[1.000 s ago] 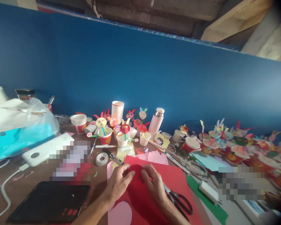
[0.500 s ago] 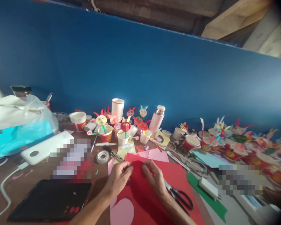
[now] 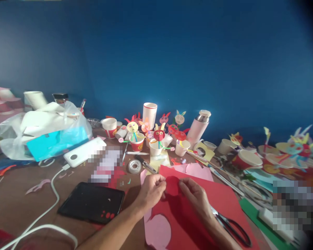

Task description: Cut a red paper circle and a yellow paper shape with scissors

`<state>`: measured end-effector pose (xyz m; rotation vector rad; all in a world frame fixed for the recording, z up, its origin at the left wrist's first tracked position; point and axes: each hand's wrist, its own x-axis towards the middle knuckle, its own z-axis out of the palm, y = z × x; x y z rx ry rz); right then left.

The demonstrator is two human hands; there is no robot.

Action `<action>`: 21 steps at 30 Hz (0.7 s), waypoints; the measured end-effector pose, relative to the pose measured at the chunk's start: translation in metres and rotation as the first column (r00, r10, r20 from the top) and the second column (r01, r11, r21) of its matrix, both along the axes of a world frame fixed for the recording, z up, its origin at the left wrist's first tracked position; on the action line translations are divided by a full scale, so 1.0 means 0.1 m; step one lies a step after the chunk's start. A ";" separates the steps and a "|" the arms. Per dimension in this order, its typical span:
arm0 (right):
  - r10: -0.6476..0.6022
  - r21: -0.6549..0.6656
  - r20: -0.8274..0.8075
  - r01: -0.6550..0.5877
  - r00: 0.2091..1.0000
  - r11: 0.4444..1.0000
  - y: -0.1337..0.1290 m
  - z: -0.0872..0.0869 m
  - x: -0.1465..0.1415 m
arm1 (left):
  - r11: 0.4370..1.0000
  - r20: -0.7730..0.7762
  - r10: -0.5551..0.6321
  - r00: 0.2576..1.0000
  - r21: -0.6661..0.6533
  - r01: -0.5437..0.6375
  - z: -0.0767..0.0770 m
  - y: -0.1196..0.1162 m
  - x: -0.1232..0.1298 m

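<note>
The left hand (image 3: 153, 190) and right hand (image 3: 196, 196) pinch opposite edges of the red paper disc (image 3: 172, 186), apparently to steady it, over the red sheet (image 3: 220, 194). Scissors (image 3: 221, 218) lie beside the right forearm (image 3: 217, 231), presumably for easy reach.

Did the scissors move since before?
No. The scissors lie on the same right-hand part of the big red sheet; the whole view has shifted instead.
</note>
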<state>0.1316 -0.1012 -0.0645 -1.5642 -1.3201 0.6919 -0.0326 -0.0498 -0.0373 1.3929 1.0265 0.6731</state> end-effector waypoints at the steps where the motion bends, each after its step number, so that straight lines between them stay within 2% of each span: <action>1: 0.004 -0.006 0.007 -0.004 1.000 1.000 -0.01 0.00 0.00 | 1.000 -0.004 0.000 1.000 0.004 0.000 -0.01 0.00 0.00; 5: 0.017 -0.016 0.048 -0.016 0.999 1.000 -0.03 0.03 0.01 | 0.995 -0.029 -0.017 0.999 0.101 0.020 -0.02 0.01 -0.03; 9: 0.046 -0.029 0.109 -0.043 0.993 0.999 -0.06 0.06 0.06 | 0.932 -0.083 0.128 0.988 0.351 -0.091 0.09 -0.05 -0.16; 12: 0.075 -0.050 0.173 -0.067 0.982 0.997 -0.07 0.06 0.09 | 0.927 -0.065 0.140 0.988 0.358 -0.108 0.23 -0.18 -0.32; 16: 0.095 -0.074 0.282 -0.077 0.955 0.994 -0.07 0.06 0.05 | 0.905 -0.216 0.142 0.966 0.424 -0.038 0.27 -0.42 -0.48; 18: 0.115 -0.086 0.336 -0.092 0.935 0.992 -0.07 0.06 0.02 | 0.850 -0.272 0.144 0.951 0.526 0.021 0.19 -0.54 -0.49; 19: 0.130 -0.094 0.362 -0.102 0.923 0.990 -0.08 0.05 0.00 | 0.802 -0.309 0.110 0.945 0.589 0.099 0.11 -0.60 -0.47; 21: 0.153 -0.110 0.416 -0.117 0.896 0.987 -0.10 0.03 -0.04 | 0.646 -0.378 0.103 0.920 0.729 0.227 -0.11 -0.68 -0.39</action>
